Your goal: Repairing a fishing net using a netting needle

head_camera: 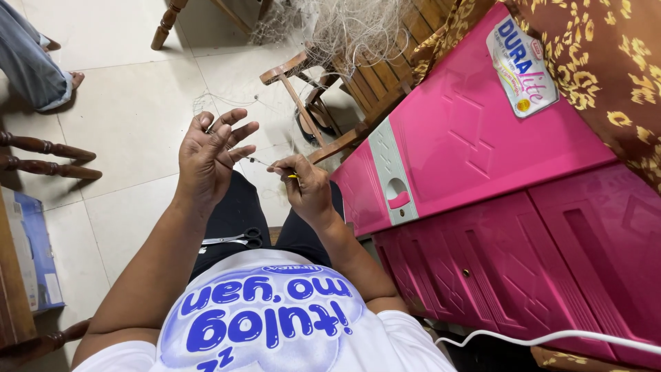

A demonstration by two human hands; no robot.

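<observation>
Stretching net twine between two hands

Looping over the spread, unclenched left hand [210, 155], the thin twine [258, 161] runs rightward to the right hand [306, 186], pinched shut on a yellow netting needle [292, 176]; scissors [237, 239] rest on the lap

This is a room in a home, used for handwork on netting. The floor [131, 117] is pale tile. A bright pink plastic cabinet [496, 207] with moulded doors stands at the right, a brown flowered cloth [606, 76] draped over its top. Wooden chairs [330, 89] stand about, one heaped with fine pale netting [344, 27]. Turned wooden legs [48, 157] show at the left, near a blue box [34, 248]. Another person's leg [27, 62] shows in the far corner.
</observation>
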